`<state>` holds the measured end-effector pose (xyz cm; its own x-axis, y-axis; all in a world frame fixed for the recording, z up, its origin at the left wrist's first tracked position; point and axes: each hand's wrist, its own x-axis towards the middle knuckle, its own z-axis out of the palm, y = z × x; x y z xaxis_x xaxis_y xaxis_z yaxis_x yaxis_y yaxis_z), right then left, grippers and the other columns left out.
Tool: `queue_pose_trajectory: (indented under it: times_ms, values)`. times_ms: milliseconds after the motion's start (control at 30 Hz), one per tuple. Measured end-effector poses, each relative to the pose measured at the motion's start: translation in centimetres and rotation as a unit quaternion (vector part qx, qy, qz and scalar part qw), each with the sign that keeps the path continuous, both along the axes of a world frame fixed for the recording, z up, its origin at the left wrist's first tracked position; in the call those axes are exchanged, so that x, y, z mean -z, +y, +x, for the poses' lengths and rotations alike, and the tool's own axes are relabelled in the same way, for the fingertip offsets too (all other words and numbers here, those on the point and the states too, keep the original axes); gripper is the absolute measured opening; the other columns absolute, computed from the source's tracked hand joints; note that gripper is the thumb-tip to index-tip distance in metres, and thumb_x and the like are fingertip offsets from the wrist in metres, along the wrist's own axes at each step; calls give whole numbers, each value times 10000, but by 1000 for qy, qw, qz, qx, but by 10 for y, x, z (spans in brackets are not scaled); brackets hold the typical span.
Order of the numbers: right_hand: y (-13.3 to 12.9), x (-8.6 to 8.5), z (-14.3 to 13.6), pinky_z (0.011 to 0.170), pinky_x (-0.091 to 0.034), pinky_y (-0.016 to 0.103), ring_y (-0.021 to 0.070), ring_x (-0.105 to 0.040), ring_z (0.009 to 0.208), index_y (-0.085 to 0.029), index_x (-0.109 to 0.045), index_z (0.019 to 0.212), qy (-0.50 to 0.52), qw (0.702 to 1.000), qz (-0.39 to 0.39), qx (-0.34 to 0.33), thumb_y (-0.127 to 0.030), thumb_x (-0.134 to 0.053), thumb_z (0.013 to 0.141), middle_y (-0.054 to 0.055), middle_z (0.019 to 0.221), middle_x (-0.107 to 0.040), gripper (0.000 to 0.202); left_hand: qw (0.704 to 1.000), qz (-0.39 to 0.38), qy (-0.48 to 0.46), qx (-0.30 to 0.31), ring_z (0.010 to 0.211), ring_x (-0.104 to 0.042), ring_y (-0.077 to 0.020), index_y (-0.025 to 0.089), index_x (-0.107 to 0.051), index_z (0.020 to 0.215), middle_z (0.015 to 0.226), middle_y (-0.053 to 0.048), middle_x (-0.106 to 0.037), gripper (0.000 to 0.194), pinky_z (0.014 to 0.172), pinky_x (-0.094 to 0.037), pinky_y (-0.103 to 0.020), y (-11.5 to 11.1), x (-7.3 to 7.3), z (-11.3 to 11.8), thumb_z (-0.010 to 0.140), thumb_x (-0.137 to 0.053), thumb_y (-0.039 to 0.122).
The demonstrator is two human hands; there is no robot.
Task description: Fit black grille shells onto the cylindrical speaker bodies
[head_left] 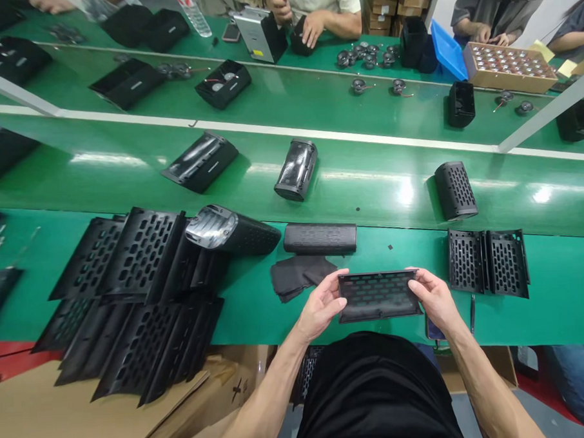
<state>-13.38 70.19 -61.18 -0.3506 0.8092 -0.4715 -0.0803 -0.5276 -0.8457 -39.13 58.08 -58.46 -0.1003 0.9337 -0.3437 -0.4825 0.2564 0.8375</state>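
My left hand pinches the left end of a black perforated panel, and my right hand grips its right end. The panel is level above the green table edge, its hollow inner side toward me. Just behind it lies a folded black cloth, beside a closed black slotted piece. Stacked perforated panels cover the table on the left. Two more slotted panels stand side by side at the right.
A rounded black housing leans on the left stack. Black speaker housings sit on the green conveyor. Beyond it, people handle parts near a blue tray and a box of round parts. Cardboard lies below left.
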Motion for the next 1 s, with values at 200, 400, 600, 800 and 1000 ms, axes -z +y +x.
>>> queue_pose_trajectory:
  times_ms: [200, 400, 600, 800, 1000]
  values:
    - [2, -1, -3, 819, -509, 309, 191, -634, 848, -237, -786, 942, 13, 1000, -19, 8, -502, -944, 647, 18, 905, -743, 427, 1000, 7, -7, 3, 1168, -651, -247, 260, -609, 1407, 1277, -96, -703, 601, 1003, -490, -355, 0, 0, -1, 845, -820, 291]
    - [4, -5, -9, 761, -515, 304, 182, -618, 781, -243, -772, 899, 24, 998, -42, 29, -521, -953, 606, 9, 860, -729, 443, 1000, 15, -3, 6, 1140, -654, -243, 248, -579, 1436, 1274, -104, -698, 656, 986, -490, -351, 1, 0, -2, 830, -828, 283]
    - [4, -7, -12, 714, -514, 292, 173, -619, 747, -240, -760, 888, 27, 997, -65, 33, -519, -968, 580, 4, 848, -732, 465, 1000, 21, 2, 7, 1196, -638, -272, 239, -559, 1448, 1292, -113, -690, 671, 1012, -481, -377, 0, -2, -2, 832, -821, 287]
    - [4, -3, -13, 711, -525, 316, 189, -633, 725, -230, -758, 892, 4, 998, -58, 38, -539, -967, 584, 16, 814, -739, 483, 1000, 14, -16, -4, 1222, -626, -285, 229, -551, 1451, 1317, -125, -674, 701, 1027, -484, -394, 0, -2, -3, 811, -833, 285]
    - [8, -7, -19, 714, -591, 403, 292, -738, 817, -252, -760, 988, 22, 996, -87, 18, -597, -926, 630, 65, 904, -799, 524, 998, -2, -49, -28, 1247, -613, -306, 241, -560, 1438, 1358, -131, -651, 727, 1040, -484, -406, 0, -2, -3, 777, -858, 302]
